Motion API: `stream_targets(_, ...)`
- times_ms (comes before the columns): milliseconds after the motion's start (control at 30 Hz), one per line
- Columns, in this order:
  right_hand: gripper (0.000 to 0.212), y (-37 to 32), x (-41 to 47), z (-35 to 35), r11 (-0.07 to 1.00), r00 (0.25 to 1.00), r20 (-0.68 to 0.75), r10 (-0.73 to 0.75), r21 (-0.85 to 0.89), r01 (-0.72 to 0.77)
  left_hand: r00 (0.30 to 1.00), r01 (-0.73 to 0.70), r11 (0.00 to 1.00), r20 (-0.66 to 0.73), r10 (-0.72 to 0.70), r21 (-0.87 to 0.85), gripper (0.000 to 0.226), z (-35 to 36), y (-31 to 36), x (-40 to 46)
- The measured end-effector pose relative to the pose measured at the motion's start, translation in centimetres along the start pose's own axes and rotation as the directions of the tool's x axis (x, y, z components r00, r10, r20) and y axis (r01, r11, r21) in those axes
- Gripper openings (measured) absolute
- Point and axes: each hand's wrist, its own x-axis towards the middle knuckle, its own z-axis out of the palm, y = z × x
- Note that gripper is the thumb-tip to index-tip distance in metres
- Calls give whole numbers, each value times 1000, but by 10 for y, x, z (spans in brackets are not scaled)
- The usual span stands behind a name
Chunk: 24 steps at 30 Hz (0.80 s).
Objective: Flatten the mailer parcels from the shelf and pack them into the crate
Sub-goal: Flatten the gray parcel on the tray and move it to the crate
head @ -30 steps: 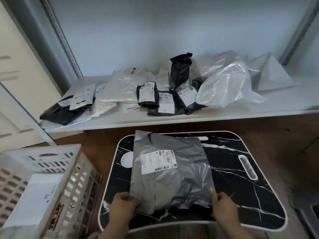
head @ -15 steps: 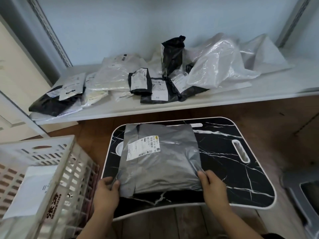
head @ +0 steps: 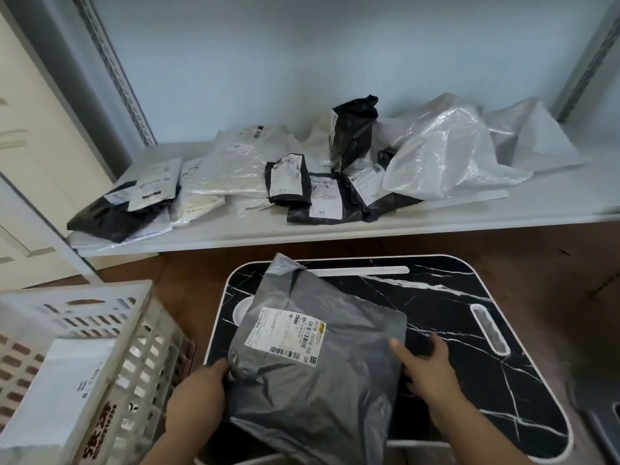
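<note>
Grey plastic mailer (head: 315, 374) held over the near-left part of the black marble-pattern tray (head: 469, 330), near edge past the tray rim. Left hand (head: 198, 394) grips its left edge, fingers underneath; right hand (head: 426, 370) grips its right edge, thumb on top. White crate (head: 134, 347) just left of tray, one white parcel (head: 57, 394) inside. Bare tray surface right of mailer.

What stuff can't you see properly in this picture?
- Head view: what is inside the grey mailer; its opaque plastic hides it.
- The fingers of the left hand and right hand go under the mailer's edges.
- The small print on the label is too tiny to read.
- The crate is cut off by the left and bottom edges.
</note>
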Motion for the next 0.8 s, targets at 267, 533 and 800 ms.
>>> stream_targets(267,62,22,-2,17,897,997,62,-35,-438,59,982,124,986,-127,-138,-107,32,-26,15,41)
stream_targets(533,34,-23,-15,23,286,914,204,-351,-906,312,909,50,957,-383,-162,-286,47,-28,46,77)
stream_targets(800,47,-46,50,60,789,984,85,-154,-590,174,976,-180,975,-149,160,-130,94,13,81,42)
